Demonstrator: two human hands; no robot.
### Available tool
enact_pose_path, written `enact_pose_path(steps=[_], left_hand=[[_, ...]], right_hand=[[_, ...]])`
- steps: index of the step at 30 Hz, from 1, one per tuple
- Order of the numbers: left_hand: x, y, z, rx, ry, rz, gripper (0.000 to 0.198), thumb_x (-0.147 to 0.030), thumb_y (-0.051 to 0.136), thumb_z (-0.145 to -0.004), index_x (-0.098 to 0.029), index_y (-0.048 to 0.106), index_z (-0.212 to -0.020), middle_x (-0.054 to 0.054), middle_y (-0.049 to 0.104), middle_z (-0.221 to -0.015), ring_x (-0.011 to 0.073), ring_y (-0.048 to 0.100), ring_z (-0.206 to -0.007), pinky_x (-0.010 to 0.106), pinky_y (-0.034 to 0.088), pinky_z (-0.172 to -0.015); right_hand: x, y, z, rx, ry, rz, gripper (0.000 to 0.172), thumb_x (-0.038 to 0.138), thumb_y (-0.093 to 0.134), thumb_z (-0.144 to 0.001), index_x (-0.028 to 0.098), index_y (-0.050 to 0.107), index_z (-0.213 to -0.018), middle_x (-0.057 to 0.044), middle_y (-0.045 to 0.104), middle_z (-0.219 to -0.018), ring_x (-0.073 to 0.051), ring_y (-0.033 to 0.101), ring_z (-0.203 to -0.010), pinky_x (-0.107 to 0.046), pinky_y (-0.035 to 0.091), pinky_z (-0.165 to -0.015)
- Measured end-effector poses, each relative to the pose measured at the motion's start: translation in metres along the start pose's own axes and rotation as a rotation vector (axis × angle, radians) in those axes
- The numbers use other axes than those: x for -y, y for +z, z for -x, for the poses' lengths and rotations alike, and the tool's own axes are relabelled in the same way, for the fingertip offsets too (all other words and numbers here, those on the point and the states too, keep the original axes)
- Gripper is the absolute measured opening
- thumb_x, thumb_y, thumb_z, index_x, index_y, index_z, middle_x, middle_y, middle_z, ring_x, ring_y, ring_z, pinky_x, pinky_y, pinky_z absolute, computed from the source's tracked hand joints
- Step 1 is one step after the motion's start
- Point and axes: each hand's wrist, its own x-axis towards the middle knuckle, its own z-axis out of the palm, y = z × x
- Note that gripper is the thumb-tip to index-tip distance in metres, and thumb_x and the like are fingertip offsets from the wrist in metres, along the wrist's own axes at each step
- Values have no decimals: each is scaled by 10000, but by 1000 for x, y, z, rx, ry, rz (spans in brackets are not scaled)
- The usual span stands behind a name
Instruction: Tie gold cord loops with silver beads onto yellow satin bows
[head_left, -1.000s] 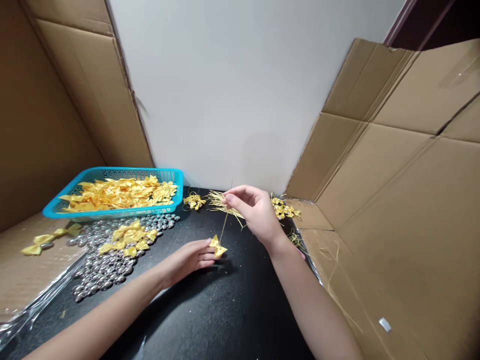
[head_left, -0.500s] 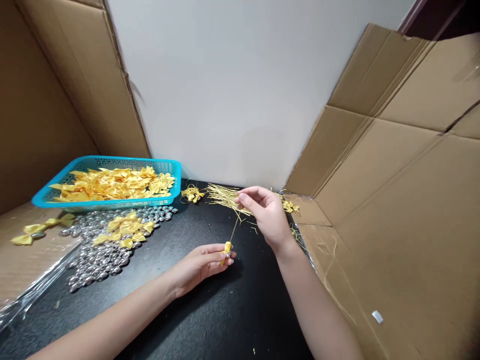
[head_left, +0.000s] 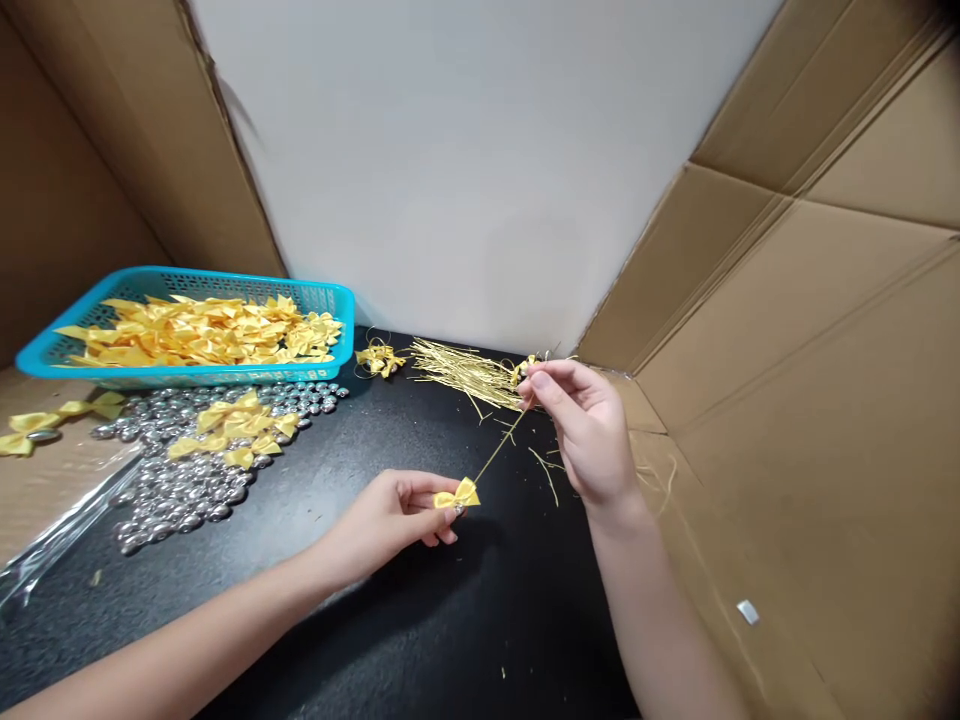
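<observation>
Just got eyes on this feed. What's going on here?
A person's left hand holds a yellow bow above the black table. The right hand pinches a thin cord running to it. Silver beads and a blue basket of bows sit leftward; more cords lie behind.

The turquoise basket (head_left: 345,335) is smooth, slightly glossy plastic. Below and right of it, the yellow bow (head_left: 468,492) looks like satiny cloth; just below it, the beads (head_left: 180,495) are shiny and metallic-looking. Behind it rises matt cardboard (head_left: 202,180); right of it, the tabletop (head_left: 367,430) looks finely grained.
</observation>
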Motion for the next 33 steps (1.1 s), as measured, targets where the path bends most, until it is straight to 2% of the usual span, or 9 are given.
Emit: enact_pose_path(steps=[3, 7, 10, 19, 27, 33], left_hand=[[1, 1, 2, -13, 38, -68, 331, -332, 780, -723, -146, 766, -996, 43, 747, -644, 184, 675, -602, 235, 475, -560], [6, -1, 2, -10, 100, -152, 283, -348, 737, -769, -163, 765, -982, 36, 741, -678, 200, 692, -649, 257, 503, -630], [10, -3, -2, 6, 96, -199, 273, -375, 716, -790, -161, 762, -954, 37, 729, -694, 189, 676, -650, 254, 495, -637], [19, -8, -19, 72, -74, -46, 342, -425, 733, -729, -134, 720, -907, 8, 700, -680, 144, 629, -617, 232, 474, -597], [23, -9, -27, 136, -69, 5, 313, -396, 725, -746, -139, 712, -924, 7, 712, -768, 117, 611, -612, 225, 465, -594], [30, -13, -29, 159, -51, -5, 287, -397, 716, -768, -139, 714, -893, 20, 720, -794, 113, 616, -610, 216, 454, -581]], right_hand=[[0, -5, 2, -7, -4, 35, 75, 308, 693, -789, 236, 690, -810, 3, 697, -732, -149, 646, -674, -341, 567, -712], [-2, -8, 5, -22, -6, 43, 48, 291, 685, -804, 245, 692, -815, 3, 702, -747, -148, 647, -686, -334, 566, -709], [-4, -8, 8, -50, -11, 10, 20, 259, 695, -802, 252, 708, -816, 7, 711, -745, -139, 655, -689, -309, 569, -699], [-20, -11, 10, -98, 4, -38, 32, 222, 730, -773, 230, 736, -803, 19, 724, -731, -105, 664, -653, -247, 571, -642], [-26, -3, 1, -50, 1, -61, 48, 199, 713, -790, 233, 739, -811, 27, 725, -727, -100, 662, -646, -247, 575, -648], [-39, -5, -7, -155, 51, -111, 45, 222, 734, -744, 201, 707, -773, 23, 709, -705, -100, 650, -634, -257, 568, -666]])
